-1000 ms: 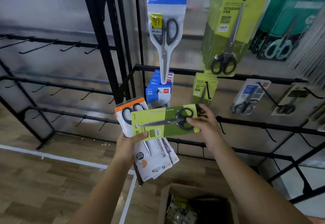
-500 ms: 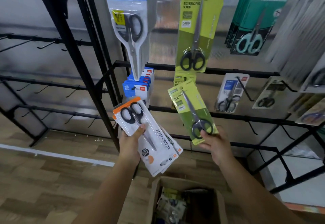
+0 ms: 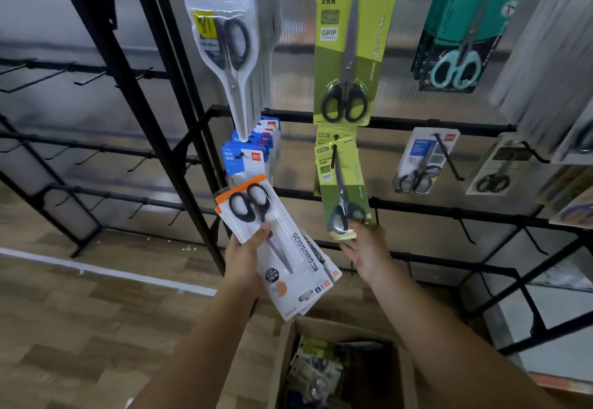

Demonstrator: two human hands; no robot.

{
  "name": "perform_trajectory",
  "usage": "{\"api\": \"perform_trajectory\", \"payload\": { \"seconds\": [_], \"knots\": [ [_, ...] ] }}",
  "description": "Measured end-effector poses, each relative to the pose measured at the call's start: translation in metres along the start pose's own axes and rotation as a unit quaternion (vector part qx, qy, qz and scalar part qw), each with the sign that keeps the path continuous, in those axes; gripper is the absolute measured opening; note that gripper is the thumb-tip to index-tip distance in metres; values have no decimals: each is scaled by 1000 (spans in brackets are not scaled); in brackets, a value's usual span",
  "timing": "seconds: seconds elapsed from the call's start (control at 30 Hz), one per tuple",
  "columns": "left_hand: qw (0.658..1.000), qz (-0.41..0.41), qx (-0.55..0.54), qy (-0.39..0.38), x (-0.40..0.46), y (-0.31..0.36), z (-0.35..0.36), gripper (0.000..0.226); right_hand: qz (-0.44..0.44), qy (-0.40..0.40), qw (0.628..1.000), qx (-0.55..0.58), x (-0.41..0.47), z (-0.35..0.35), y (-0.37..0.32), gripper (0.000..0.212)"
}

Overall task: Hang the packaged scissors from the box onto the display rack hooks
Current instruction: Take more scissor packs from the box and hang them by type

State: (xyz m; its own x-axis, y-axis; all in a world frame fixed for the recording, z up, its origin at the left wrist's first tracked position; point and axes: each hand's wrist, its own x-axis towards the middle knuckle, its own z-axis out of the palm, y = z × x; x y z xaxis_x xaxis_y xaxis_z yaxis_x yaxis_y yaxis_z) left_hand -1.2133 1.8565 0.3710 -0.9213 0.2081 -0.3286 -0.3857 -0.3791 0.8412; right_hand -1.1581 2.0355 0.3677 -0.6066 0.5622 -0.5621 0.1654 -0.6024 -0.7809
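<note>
My left hand [image 3: 247,258] grips a stack of white packs of scissors with orange tops [image 3: 276,245], tilted, in front of the black display rack [image 3: 417,123]. A small green pack of scissors [image 3: 341,184] hangs with its hole on a hook [image 3: 335,156] of the middle rail, in front of another green pack. My right hand [image 3: 369,248] holds its lower end with the fingertips; the grip is blurred. The open cardboard box [image 3: 288,360] with several more packs stands on the floor below my arms.
Above hang blue-topped scissors packs [image 3: 227,39], a large green pack [image 3: 349,46] and teal packs [image 3: 462,33]. Smaller packs hang to the right [image 3: 420,161]. Bare hooks [image 3: 465,229] stick out of the lower rail and of the left rack section [image 3: 90,78].
My right hand turned the green pack upright, lifted it and slid its hole onto the middle-rail hook. My left hand kept the stack still. The camera moved closer to the rack.
</note>
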Motion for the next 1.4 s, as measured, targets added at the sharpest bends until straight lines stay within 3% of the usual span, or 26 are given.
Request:
{"api": "perform_trajectory", "payload": {
  "seconds": [0.13, 0.23, 0.3, 0.43, 0.53, 0.57, 0.63, 0.7, 0.77, 0.87, 0.93, 1.03, 1.1, 1.13, 1.17, 1.23, 1.27, 1.33, 1.4],
  "knots": [
    [998, 9, -23, -53, 0, 8, 5, 27, 48, -13, 965, -256, -1, 18, -4, 88],
    [995, 19, -35, -88, -3, 14, 3, 32, 58, -117, 926, -354, -19, 19, 2, 91],
    [992, 27, -48, -110, -5, 18, 1, 41, 72, -204, 922, -321, -29, 14, 5, 75],
    [986, 6, -119, -113, -10, 20, 4, 85, 60, -296, 938, -172, -36, 4, 15, 41],
    [980, -29, -174, -90, -18, 21, 11, 92, -10, -253, 960, -122, -42, 9, 20, 34],
    [979, -37, -184, -84, -19, 21, 11, 84, -50, -223, 966, -118, -45, 10, 19, 31],
    [977, -40, -204, -50, -15, 20, 6, 41, -133, -180, 968, -111, -49, 11, 10, 30],
    [985, -37, -167, -14, -10, 19, -5, 18, -221, -150, 955, -130, -52, 10, -2, 31],
    [999, 3, -15, 30, -9, 23, -15, 26, -298, -122, 929, -183, -55, 10, -17, 32],
    [981, 134, 128, 54, -8, 31, -28, 84, -377, -103, 875, -287, -59, 10, -38, 28],
    [930, 250, 268, 24, -11, 43, -26, 107, -413, -79, 822, -384, -60, 11, -52, 21],
    [775, 366, 515, 14, -10, 64, -19, 129, -496, -80, 698, -511, -70, 15, -65, 17],
    [676, 397, 620, -29, -11, 76, -13, 123, -579, -102, 610, -531, -82, 19, -71, 7],
    [658, 389, 642, -61, -10, 79, -10, 116, -608, -110, 586, -524, -88, 20, -74, 3],
    [666, 370, 640, -93, -10, 82, -7, 107, -629, -113, 572, -514, -93, 21, -77, 2],
    [749, 312, 566, -148, -8, 85, -3, 78, -638, -107, 574, -502, -96, 24, -83, 2],
    [780, 295, 527, -161, -9, 86, -1, 57, -625, -100, 595, -495, -96, 24, -85, 4],
    [813, 297, 476, -157, -13, 86, 6, 27, -571, -85, 686, -442, -94, 24, -86, 18],
    [839, 288, 434, -157, -14, 80, 17, 21, -507, -93, 797, -314, -93, 22, -86, 47]
  ]
}}
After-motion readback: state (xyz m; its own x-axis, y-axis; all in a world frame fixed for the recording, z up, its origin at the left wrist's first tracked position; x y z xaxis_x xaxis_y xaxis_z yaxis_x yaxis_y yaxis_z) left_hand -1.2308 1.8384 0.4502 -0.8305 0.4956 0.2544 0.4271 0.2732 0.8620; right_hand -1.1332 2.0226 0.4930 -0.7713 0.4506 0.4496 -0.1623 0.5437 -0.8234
